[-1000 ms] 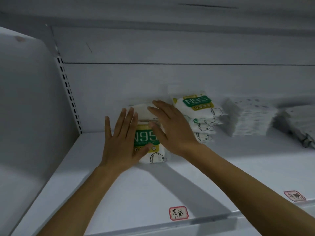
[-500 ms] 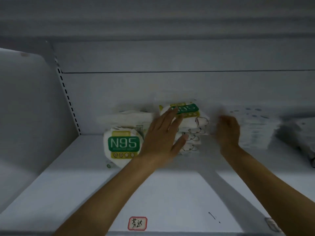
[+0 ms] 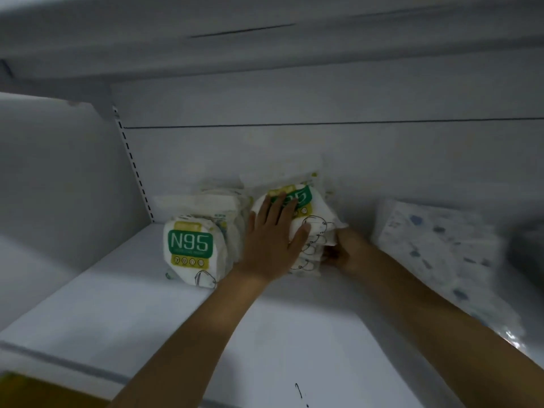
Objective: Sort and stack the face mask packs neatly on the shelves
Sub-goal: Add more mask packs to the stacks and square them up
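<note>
Two piles of white N95 mask packs with green labels stand at the back of a white shelf. The left pile leans forward and shows its label. My left hand lies flat with straight fingers on top of the right pile. My right hand is at that pile's lower right side, fingers curled against the packs' edges; the pile hides its fingertips.
A stack of white packs with blue specks lies to the right of the piles. A slotted upright runs up the back left corner, beside a white side wall. Another shelf hangs overhead. Something yellow shows at the bottom left.
My left hand left the left pile and went onto the right pile. My right hand moved off the left pile to the right pile's right side, then down to its base. The camera came closer.
</note>
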A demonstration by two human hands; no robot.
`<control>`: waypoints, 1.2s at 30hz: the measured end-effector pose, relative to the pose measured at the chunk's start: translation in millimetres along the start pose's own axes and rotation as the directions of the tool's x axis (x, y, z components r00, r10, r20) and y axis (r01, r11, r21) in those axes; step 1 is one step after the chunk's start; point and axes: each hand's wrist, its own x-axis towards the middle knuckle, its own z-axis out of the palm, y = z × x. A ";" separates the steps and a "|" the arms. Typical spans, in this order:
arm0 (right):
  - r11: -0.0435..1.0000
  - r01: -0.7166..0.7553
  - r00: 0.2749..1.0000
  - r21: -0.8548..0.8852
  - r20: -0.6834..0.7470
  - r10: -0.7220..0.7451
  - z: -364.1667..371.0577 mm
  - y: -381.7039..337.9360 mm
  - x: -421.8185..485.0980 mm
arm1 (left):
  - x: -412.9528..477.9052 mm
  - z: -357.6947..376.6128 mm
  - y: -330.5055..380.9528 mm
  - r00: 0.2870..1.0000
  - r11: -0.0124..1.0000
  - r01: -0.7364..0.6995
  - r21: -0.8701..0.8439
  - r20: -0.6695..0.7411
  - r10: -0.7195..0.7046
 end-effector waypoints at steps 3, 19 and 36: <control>1.000 -0.005 1.000 -0.014 0.025 0.005 0.6 -2.8 3.1 | -3.8 -0.8 2.5 1.000 1.000 0.014 0.008 0.015 -0.014; 0.992 -0.058 0.981 0.115 0.192 0.035 -9.7 -8.3 30.2 | 0.1 -4.8 -10.5 0.990 0.942 -0.137 0.306 0.075 0.120; 0.977 0.160 0.939 0.143 0.283 -0.196 -9.3 10.8 36.1 | -65.7 -3.2 -16.5 0.959 0.916 -0.276 0.292 0.028 0.280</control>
